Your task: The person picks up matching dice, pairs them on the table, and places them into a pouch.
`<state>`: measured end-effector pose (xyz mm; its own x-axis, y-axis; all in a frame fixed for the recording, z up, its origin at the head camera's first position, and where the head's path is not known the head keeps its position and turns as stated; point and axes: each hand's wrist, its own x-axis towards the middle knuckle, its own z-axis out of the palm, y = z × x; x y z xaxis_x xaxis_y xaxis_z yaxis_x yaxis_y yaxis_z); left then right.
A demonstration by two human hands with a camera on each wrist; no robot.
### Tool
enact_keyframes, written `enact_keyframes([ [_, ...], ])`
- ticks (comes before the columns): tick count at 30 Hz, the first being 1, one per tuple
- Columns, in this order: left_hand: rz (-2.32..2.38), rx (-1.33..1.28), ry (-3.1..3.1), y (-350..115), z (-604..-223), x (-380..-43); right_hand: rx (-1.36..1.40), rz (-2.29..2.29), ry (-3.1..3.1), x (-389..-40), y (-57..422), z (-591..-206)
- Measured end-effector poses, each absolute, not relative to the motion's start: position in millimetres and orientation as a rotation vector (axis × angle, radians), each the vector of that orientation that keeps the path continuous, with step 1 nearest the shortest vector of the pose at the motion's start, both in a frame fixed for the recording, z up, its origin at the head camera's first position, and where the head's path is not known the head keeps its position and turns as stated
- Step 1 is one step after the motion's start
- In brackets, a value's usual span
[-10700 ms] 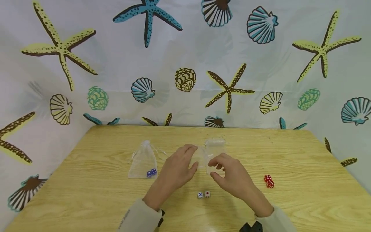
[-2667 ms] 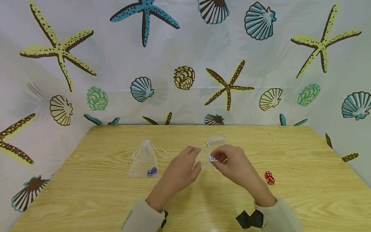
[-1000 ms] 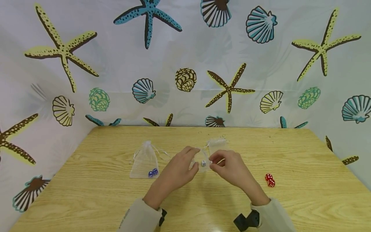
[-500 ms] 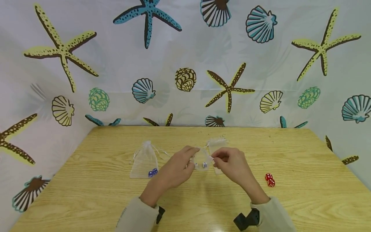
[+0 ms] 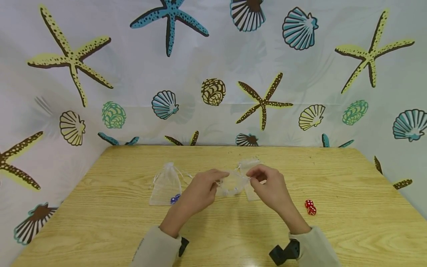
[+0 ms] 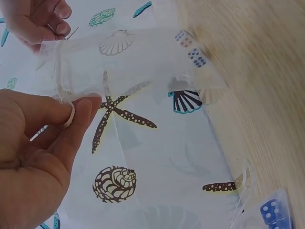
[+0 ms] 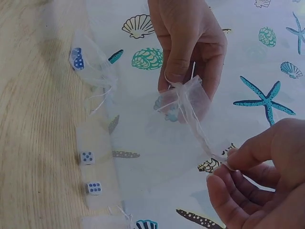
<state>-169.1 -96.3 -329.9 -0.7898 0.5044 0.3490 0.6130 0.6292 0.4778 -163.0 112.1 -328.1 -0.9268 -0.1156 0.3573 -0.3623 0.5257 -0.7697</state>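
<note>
Between my hands hangs a sheer white drawstring pouch [image 5: 230, 183], raised off the table. Two white dice [image 7: 90, 173] with dark spots lie at its bottom, as the right wrist view shows. My left hand [image 5: 197, 189] pinches the cord at one side of the pouch's mouth, between thumb and fingers [image 6: 82, 112]. At the opposite side, my right hand [image 5: 271, 187] pinches the mouth's edge with thumb and fingertips [image 7: 238, 160]. The mouth is stretched between them and looks narrow and gathered near the left hand.
Left of my left hand lies another sheer pouch [image 5: 163, 185] with two blue dice [image 5: 175, 198] inside. A third pouch [image 5: 251, 194] lies behind and beside my right hand. Two red dice [image 5: 310, 207] sit on the wooden table [image 5: 360, 226] at the right. A patterned cloth [image 5: 213, 122] encloses the back and sides.
The white dice went from the table into the pouch. Since half a second ago, my hands have moved slightly apart, the right one up and away, stretching the pouch's mouth.
</note>
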Motion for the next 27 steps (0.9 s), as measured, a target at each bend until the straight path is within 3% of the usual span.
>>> enact_keyframes([
  [17, -0.973, -0.651, -2.635, -103, -329, -173, 0.313, 1.364, -2.517, -168, 117, -334],
  [27, -0.744, -0.502, -2.664, -108, -327, -171, 0.311, 1.364, -2.517, -169, 122, -331],
])
